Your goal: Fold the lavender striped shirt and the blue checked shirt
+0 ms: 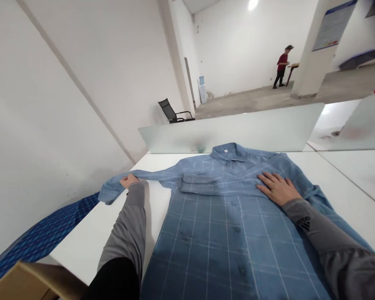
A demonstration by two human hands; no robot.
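Observation:
A blue checked button-up shirt (pixel 218 225) lies flat and face up on the white table (pixel 84 241), collar toward the far side. Its left sleeve (pixel 150 177) stretches out to the table's left edge. My left hand (pixel 128 181) grips that sleeve near the cuff, fingers curled on the cloth. My right hand (pixel 278 187) rests flat on the shirt's chest, to the right of the button line, fingers spread and holding nothing.
A frosted glass divider (pixel 237 131) stands along the table's far edge. Blue patterned fabric (pixel 40 239) and a cardboard box corner (pixel 28 283) lie at the lower left. A black chair (pixel 171 112) and a distant person (pixel 281 66) are behind.

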